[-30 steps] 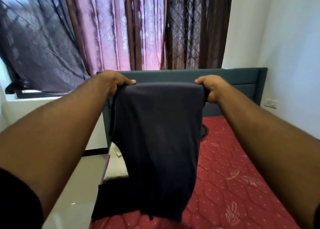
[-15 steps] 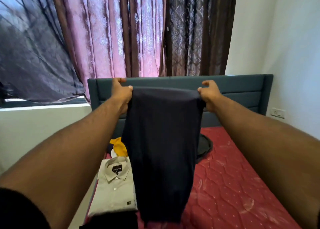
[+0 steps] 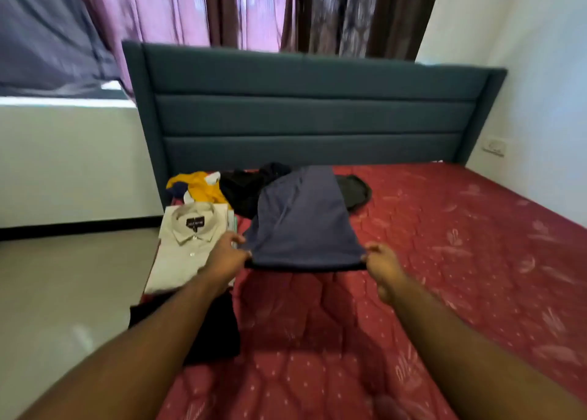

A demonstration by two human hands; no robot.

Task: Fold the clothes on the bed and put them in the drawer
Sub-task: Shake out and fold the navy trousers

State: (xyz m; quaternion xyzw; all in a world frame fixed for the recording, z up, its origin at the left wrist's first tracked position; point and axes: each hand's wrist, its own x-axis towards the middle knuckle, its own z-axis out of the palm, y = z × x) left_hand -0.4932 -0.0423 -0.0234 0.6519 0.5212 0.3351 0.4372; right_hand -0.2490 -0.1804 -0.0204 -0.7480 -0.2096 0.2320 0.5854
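Note:
A dark navy garment (image 3: 301, 222) is stretched out low over the red mattress (image 3: 444, 245), its far end reaching toward the headboard. My left hand (image 3: 227, 256) pinches its near left corner and my right hand (image 3: 382, 265) pinches its near right corner. A folded beige collared shirt (image 3: 184, 245) lies at the bed's left edge, just left of my left hand. Behind it sit a yellow garment (image 3: 200, 187) and a heap of black clothes (image 3: 244, 187). Another black cloth (image 3: 219, 334) lies under my left forearm.
The blue-grey padded headboard (image 3: 311, 114) closes the far side of the bed. Purple and brown curtains (image 3: 254, 10) hang behind it. A white wall with a socket (image 3: 494, 148) is on the right. Pale floor (image 3: 63, 292) lies left of the bed. No drawer is in view.
Both hands have swung the navy garment down from chest height, where it hung upright, to lie stretched just above the mattress. My view has tilted downward.

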